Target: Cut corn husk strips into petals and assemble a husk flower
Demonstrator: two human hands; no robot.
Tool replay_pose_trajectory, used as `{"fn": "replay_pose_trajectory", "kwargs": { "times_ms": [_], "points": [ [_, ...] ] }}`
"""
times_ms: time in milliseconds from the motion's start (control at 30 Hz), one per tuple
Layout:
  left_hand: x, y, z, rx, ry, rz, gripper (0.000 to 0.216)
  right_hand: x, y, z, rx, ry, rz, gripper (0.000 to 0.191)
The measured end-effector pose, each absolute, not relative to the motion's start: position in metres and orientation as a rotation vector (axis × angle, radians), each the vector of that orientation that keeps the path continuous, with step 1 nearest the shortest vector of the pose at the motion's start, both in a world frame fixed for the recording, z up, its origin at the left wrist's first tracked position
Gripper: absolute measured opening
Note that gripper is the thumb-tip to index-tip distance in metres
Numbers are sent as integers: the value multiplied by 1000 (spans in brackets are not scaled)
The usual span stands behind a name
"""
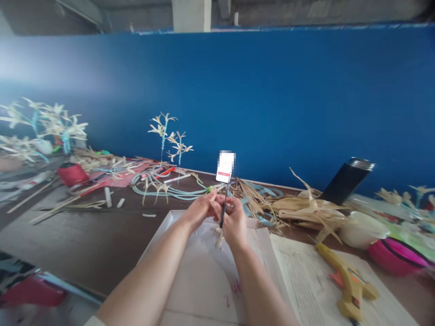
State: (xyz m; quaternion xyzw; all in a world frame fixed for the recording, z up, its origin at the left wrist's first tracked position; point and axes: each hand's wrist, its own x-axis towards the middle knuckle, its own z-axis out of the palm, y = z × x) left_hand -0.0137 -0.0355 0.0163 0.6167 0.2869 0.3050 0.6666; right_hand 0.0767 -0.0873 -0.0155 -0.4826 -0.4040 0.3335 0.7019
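My left hand (pixel 200 210) and my right hand (pixel 236 222) meet above a white box lid (pixel 190 271). My right hand is closed around a slim dark tool (pixel 223 213), which stands nearly upright with its thin end up; its exact kind is unclear. The fingers of my left hand are pinched close beside it, and what they hold is hidden. Just below the hands, small pale dried-leaf pieces (pixel 218 237) lie on the lid. A small green tip (pixel 210 189) shows beyond my left fingers.
Behind the hands, a lit phone-like screen (pixel 224 167) leans near the blue wall. Light blue cord (pixel 166 194) and leaf flowers (pixel 163 129) are left of it. To the right are dried husks (pixel 299 210), a black flask (pixel 346 181) and a yellow glue gun (pixel 350 285) on printed paper.
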Motion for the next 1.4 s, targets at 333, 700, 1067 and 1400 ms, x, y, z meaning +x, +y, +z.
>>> {"fn": "replay_pose_trajectory", "kwargs": {
  "times_ms": [333, 700, 1067, 1400],
  "points": [
    [-17, -24, 5, 1184, 553, 664, 59, 67, -87, -21, -1003, -1051, 848, 38],
    [-4, -23, 7, 1297, 662, 947, 32, 77, -92, -11, -1095, -945, 437, 34],
    [-3, -40, 31, 1446, 790, 1017, 28, 113, -85, -6, -984, -455, 531, 43],
    [-69, -52, 65, 1461, 913, 1298, 26, 114, -82, -13, -1063, -437, 564, 41]
  ]
}}
